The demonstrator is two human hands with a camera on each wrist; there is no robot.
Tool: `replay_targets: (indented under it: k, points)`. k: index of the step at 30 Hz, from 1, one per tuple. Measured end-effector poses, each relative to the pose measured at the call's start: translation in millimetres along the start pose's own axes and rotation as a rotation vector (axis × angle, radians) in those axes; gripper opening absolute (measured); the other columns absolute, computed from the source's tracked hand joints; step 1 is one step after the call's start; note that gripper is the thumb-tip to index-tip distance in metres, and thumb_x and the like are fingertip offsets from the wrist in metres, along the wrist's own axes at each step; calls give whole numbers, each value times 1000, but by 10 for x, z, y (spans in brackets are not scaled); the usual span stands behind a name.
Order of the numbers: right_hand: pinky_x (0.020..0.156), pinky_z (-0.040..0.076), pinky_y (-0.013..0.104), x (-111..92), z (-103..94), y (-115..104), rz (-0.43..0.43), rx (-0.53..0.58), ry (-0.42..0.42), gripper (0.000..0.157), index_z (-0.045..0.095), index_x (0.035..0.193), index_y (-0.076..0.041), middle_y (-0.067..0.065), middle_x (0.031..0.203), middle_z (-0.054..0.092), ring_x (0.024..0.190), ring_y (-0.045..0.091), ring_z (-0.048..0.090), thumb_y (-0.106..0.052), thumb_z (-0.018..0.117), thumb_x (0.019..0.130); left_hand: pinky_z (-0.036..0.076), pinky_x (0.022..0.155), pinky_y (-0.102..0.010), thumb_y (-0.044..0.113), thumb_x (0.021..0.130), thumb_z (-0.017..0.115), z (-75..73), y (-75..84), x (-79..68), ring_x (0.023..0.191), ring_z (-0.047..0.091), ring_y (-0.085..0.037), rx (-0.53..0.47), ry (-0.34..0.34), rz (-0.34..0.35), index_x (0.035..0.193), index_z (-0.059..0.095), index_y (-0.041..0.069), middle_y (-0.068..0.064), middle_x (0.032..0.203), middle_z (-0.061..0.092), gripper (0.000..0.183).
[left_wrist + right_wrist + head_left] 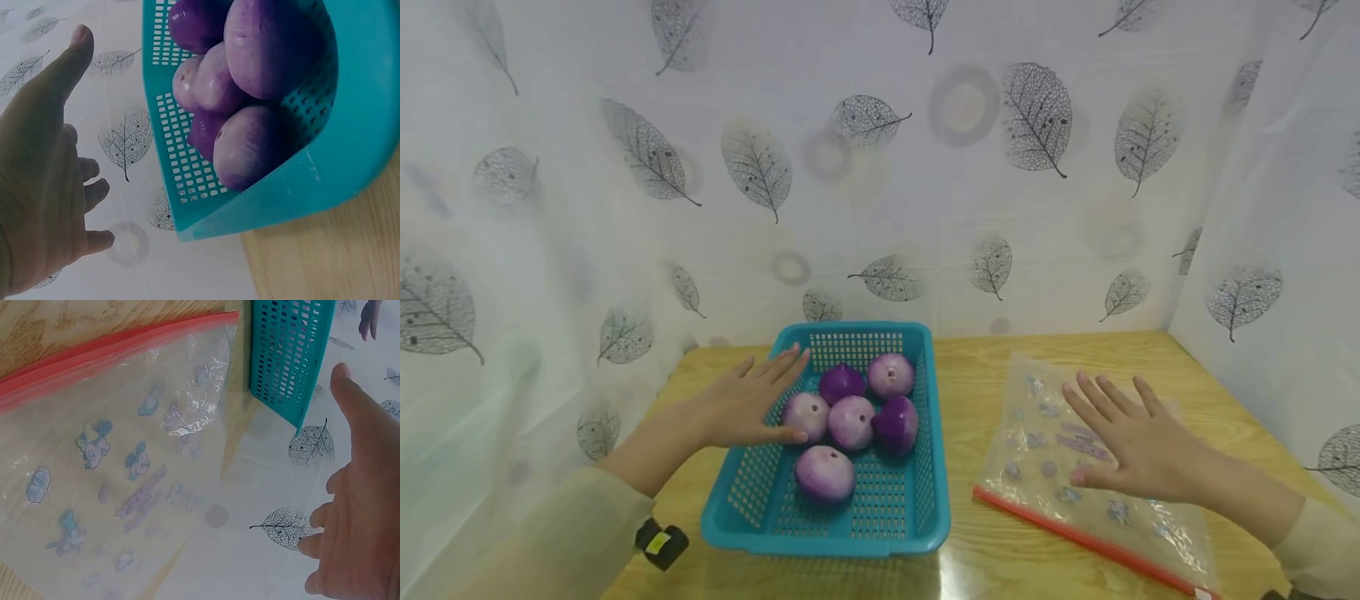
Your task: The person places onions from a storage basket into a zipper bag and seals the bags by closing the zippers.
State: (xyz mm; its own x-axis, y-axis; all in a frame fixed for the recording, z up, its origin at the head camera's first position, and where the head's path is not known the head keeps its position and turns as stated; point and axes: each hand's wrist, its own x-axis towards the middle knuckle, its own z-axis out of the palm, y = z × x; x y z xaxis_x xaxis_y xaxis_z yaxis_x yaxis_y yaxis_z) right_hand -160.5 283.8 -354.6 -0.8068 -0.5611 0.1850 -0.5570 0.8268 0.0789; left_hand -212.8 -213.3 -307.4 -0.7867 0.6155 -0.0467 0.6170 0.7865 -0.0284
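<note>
In the head view a blue plastic basket (938,467) holds several purple onions (824,475), some pale, some deep purple. My left hand (748,404) hovers over the basket's left side, fingers straight and holding nothing. To the right, a clear zip bag (1022,450) with a red zip strip (1075,537) and printed cartoon figures lies flat on the table. Above it my right hand (1138,442) is spread with nothing in it. The left wrist view shows the left hand (47,162) beside the basket (281,197); in the right wrist view the right hand (359,506) is apart from the bag (125,462).
The wooden table (970,400) carries the basket and bag side by side. A white curtain with leaf prints (880,208) hangs behind the table and along both sides. A black strap device (661,543) sits at the left wrist.
</note>
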Motion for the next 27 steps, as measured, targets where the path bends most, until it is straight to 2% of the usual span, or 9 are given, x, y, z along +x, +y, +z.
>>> replay_targets:
  k: [2, 4, 15, 23, 27]
  points:
    - [110, -23, 48, -5, 9, -15, -7, 0, -2, 100, 3, 153, -17, 19, 156, 12, 141, 10, -17, -60, 59, 82, 14, 112, -62, 69, 85, 46, -1, 11, 4, 145, 10, -32, -1, -10, 7, 152, 8, 4, -16, 158, 7, 101]
    - [110, -23, 48, -7, 17, -31, -11, 10, -3, 100, 3, 153, -17, 19, 156, 13, 140, 8, -18, -60, 58, 83, 14, 112, -61, 69, 85, 46, -2, 19, 6, 145, 9, -31, -3, -19, 12, 152, 8, 5, -16, 158, 6, 100]
    - [111, -23, 45, -41, 123, -79, -46, 12, -7, 100, 4, 153, -17, 19, 154, 20, 137, 5, -19, -60, 59, 82, 15, 111, -62, 69, 84, 48, 3, 58, 59, 145, 9, -31, -17, -56, 48, 152, 10, 6, -15, 158, 5, 100]
    - [111, -24, 40, -49, 244, -114, -111, -48, 18, 102, 6, 153, -16, 22, 150, 29, 135, 4, -24, -65, 57, 80, 13, 112, -62, 69, 83, 49, 30, 75, 88, 145, 11, -31, -16, -81, 62, 152, 10, 5, -15, 158, 6, 101]
    - [110, -25, 36, -63, 278, -134, -142, -62, 29, 103, 4, 153, -18, 18, 153, 24, 135, 4, -24, -65, 58, 80, 12, 112, -61, 67, 83, 50, 55, 74, 93, 144, 13, -33, -30, -94, 72, 152, 11, 5, -16, 158, 8, 100]
